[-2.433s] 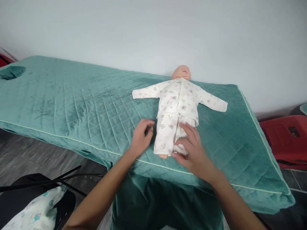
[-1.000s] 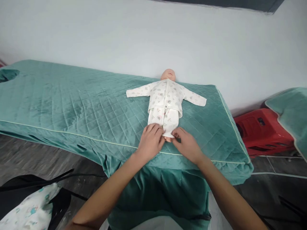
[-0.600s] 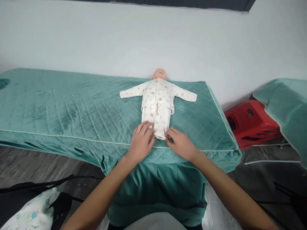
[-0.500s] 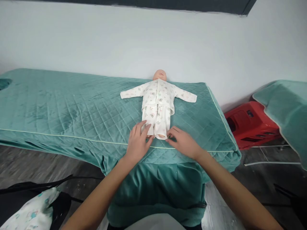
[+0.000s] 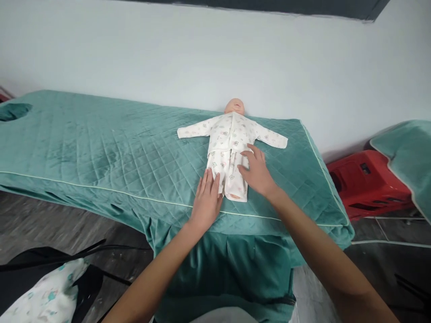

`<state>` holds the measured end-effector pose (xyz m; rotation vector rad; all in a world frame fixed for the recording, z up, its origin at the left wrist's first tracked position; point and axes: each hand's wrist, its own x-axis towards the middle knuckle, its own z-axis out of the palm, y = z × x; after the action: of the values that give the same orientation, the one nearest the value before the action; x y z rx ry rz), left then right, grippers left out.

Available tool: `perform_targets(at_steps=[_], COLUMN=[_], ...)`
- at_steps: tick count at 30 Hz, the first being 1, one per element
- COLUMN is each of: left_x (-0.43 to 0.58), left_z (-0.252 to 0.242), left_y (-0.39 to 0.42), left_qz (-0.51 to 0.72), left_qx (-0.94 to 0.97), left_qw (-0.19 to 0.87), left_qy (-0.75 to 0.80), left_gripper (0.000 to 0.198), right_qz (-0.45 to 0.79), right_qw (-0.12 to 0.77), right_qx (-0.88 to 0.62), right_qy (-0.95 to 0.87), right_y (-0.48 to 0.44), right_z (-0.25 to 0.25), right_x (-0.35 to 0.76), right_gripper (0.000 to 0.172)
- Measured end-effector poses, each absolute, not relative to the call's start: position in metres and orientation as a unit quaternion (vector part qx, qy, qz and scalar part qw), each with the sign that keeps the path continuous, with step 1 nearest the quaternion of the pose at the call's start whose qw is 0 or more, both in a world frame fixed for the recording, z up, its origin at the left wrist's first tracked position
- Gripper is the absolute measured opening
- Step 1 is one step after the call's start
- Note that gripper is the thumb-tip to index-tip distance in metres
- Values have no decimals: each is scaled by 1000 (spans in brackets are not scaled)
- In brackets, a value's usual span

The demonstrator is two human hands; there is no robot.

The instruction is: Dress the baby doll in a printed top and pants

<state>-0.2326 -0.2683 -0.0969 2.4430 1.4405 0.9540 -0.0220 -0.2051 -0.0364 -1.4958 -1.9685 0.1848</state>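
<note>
A baby doll (image 5: 235, 106) lies on its back on a green quilted bed (image 5: 101, 148), its head toward the wall. It wears a white printed top (image 5: 230, 132) with the sleeves spread out and matching trousers (image 5: 229, 177). My left hand (image 5: 207, 199) lies flat and open on the quilt, its fingers against the left trouser leg. My right hand (image 5: 257, 170) rests open on the doll's right hip, with the fingers spread over the top's hem. A bare foot shows at the trouser end.
A red plastic stool (image 5: 368, 181) lies on the floor at the right, beside another green-covered bed (image 5: 409, 152). At the lower left a printed white cloth (image 5: 43, 296) lies on a black chair (image 5: 50, 264). The wall is close behind the doll.
Both hands have left the trouser cuffs. My right hand moved up to the doll's hip and my left hand flattened beside the left leg. The camera shifted slightly.
</note>
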Motion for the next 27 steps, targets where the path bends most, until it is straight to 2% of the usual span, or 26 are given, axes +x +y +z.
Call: perform_targets(at_steps=[4, 7, 10, 13, 15, 19, 27], left_x=[-244, -252, -251, -238, -227, -209, -223], left_z=[-80, -68, -60, -52, -46, -37, -50], left_y=[-269, -247, -203, -160, -142, -131, -147], left_qz=[350, 408, 426, 394, 357, 324, 379], left_qx=[822, 787, 778, 797, 809, 822, 840], left_qw=[124, 159, 124, 76, 52, 9, 25], left_qy=[432, 434, 445, 451, 464, 468, 388], left_gripper=[68, 51, 38, 38, 35, 16, 20], right_qz=[41, 6, -46, -72, -70, -49, 22], right_qw=[308, 308, 306, 303, 336, 405, 356], right_qx=[-571, -559, -564, -575, -563, -515, -484], right_qy=[-760, -770, -766, -757, -752, -754, -799], right_y=[-190, -177, -162, -151, -147, -147, -170], right_z=[-42, -42, -38, -32, -28, -28, -42], right_x=[-23, -25, -30, -34, -36, -35, -28], right_gripper=[39, 34, 25, 16, 14, 10, 14])
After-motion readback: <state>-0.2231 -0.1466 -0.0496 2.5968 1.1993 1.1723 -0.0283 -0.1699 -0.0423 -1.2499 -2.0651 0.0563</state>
